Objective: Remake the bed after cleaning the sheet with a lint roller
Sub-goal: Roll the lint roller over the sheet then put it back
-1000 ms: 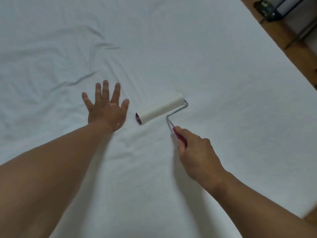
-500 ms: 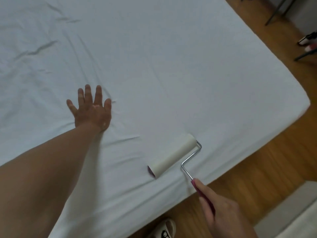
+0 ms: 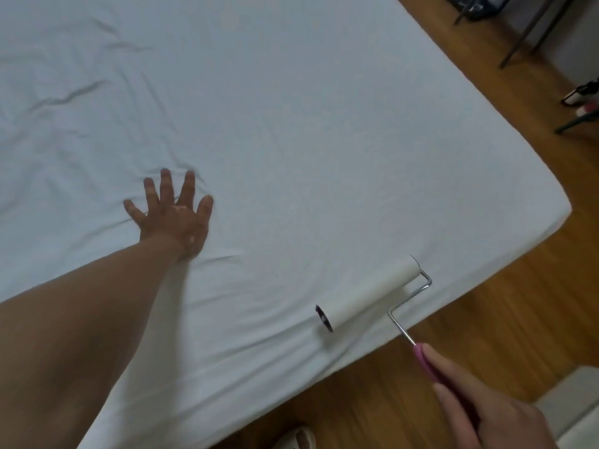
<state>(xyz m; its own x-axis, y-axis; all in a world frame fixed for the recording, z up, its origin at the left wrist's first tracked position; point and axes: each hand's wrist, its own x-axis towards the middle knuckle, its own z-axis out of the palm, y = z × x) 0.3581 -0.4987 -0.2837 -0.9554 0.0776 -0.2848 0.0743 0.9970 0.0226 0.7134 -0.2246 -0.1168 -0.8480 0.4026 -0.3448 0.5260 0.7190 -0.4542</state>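
Note:
A white fitted sheet (image 3: 324, 124) covers the mattress and fills most of the view, with creases at the left. My left hand (image 3: 173, 213) presses flat on the sheet, fingers spread. My right hand (image 3: 486, 409), at the lower right over the floor, grips the pink handle of a lint roller (image 3: 369, 294). The roller's white drum lies on the sheet close to the bed's near edge, its bent metal rod running back to the handle.
Wooden floor (image 3: 486, 319) borders the bed at the right and bottom. Dark metal furniture legs (image 3: 525, 34) stand at the top right. A slipper (image 3: 298, 439) shows at the bottom edge, and a pale mat (image 3: 573, 406) lies at the lower right.
My right hand has drawn the roller back from beside my left hand to the near edge of the bed. My left hand has stayed pressed on the sheet.

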